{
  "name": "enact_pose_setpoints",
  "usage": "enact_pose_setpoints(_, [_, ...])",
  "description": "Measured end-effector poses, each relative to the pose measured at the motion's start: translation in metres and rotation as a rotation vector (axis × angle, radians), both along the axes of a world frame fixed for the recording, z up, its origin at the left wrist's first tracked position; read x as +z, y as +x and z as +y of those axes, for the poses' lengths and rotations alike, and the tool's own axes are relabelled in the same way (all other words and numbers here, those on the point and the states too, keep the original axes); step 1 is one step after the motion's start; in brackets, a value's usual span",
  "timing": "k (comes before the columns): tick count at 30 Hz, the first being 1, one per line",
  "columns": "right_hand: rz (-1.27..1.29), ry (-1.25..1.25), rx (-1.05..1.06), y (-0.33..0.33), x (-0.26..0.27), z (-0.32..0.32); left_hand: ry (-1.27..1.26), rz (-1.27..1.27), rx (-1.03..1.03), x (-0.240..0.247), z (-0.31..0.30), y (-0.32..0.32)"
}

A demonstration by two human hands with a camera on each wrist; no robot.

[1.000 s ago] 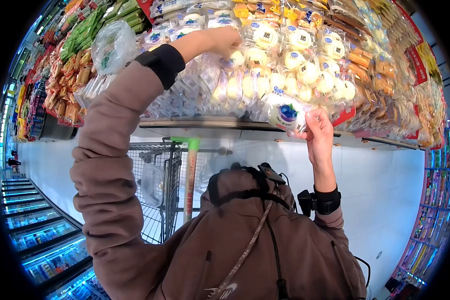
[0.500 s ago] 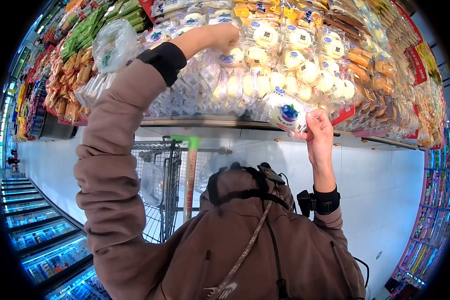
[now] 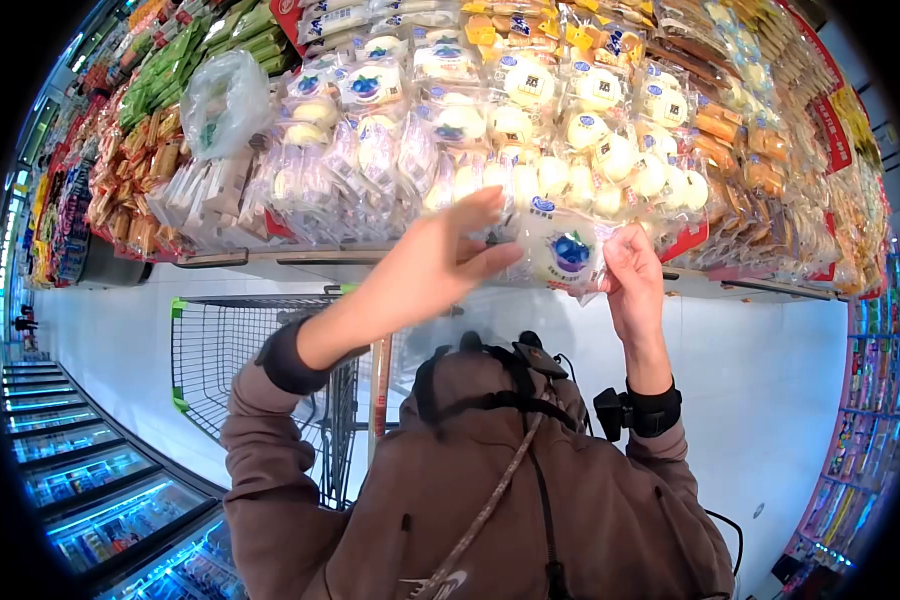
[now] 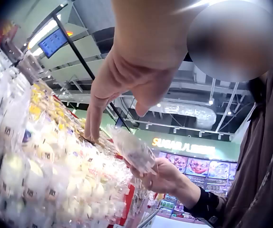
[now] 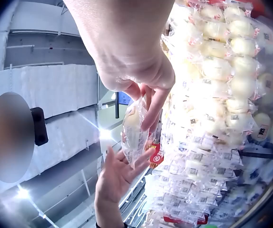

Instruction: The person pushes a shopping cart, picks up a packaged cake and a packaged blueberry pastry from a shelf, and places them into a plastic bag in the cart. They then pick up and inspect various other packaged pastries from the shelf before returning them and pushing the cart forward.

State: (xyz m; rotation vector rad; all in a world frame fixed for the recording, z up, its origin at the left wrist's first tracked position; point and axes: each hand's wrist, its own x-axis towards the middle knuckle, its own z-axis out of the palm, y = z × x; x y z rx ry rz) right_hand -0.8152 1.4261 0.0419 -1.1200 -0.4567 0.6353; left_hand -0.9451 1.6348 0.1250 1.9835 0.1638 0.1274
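Blueberry packet: here it is, just past 12 o'clock from my chest, the clear blueberry packet [image 3: 565, 250], up off the goods by the near edge of the table [image 3: 330, 260], its printed side turned up to me.
Right hand: my right hand [image 3: 633, 265] is closed on it, thumb and fingers pinching the packet's 3 o'clock edge; a grip at the margin, I'd say, because it leaves the berry picture uncovered.
Left hand: and here's my left hand [image 3: 420, 265], over at 11 o'clock, wide open, fingers long, thumb standing well apart, nothing gripped. It's smeared with blur; the fingertips are right beside the wrapper, but whether they touch it I cannot tell.
Buns: pale round buns [image 3: 595, 85] in clear wrap lie beyond the packet, from 12 towards 1 o'clock, overlapping in tight rows, probably so that each bag props the next.
Brown breads: browner ones [image 3: 720, 125] sit in their own wraps out at 1 to 2 o'clock, apparently grouped by kind.
Plastic bag: a crumpled, see-through plastic bag [image 3: 225, 105] rests on the goods towards 11 o'clock, beside long green packs [image 3: 165, 85].
Cart: the wire cart [image 3: 177, 340] stands at 9 to 10 o'clock, alongside the table and close to my left arm.
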Motion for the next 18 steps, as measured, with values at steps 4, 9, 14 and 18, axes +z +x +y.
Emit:
enact_pose_setpoints(4, [0.031,-0.036,0.085,-0.015,0.011,0.017,-0.476,0.047,0.010,-0.030,-0.006,-0.014])
enact_pose_setpoints(9, [0.137,-0.097,0.190,-0.020,0.016,0.030,-0.593,0.061,0.127,-0.057,0.001,-0.018])
enact_pose_setpoints(14, [0.206,-0.189,0.292,-0.017,0.015,0.033,-0.713,0.061,0.168,-0.069,0.000,-0.018])
enact_pose_setpoints(18, [0.220,-0.205,0.278,-0.018,0.014,0.035,-0.702,0.078,0.152,-0.073,0.003,-0.018])
